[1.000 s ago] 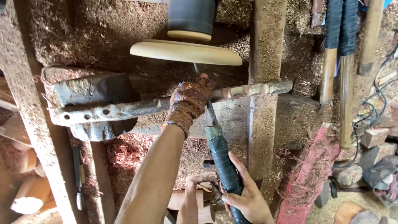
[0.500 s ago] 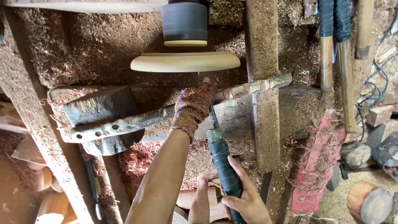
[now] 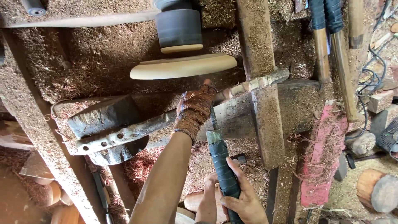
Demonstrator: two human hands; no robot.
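Observation:
A pale wooden disc point(image 3: 184, 66) is mounted on a dark lathe chuck point(image 3: 179, 29) at the top. My left hand point(image 3: 195, 108), coated in sawdust, rests on the long metal tool rest point(image 3: 137, 130) and pinches the blade of a turning chisel just below the disc's rim. My right hand point(image 3: 242, 199) grips the chisel's handle point(image 3: 222, 168), which is wrapped in dark tape. The chisel's tip is hidden behind my left hand.
Sawdust covers the lathe bed and beams. A thick upright wooden post point(image 3: 263, 83) stands right of the hands. Spare tools with taped handles point(image 3: 325, 37) lean at the upper right. A red board point(image 3: 321, 153), cut logs point(image 3: 379, 191) and cables point(image 3: 373, 74) lie at the right.
The view has tilted, so the disc and rest sit lower and more slanted in frame. Both hands keep their hold on the chisel at the disc's rim.

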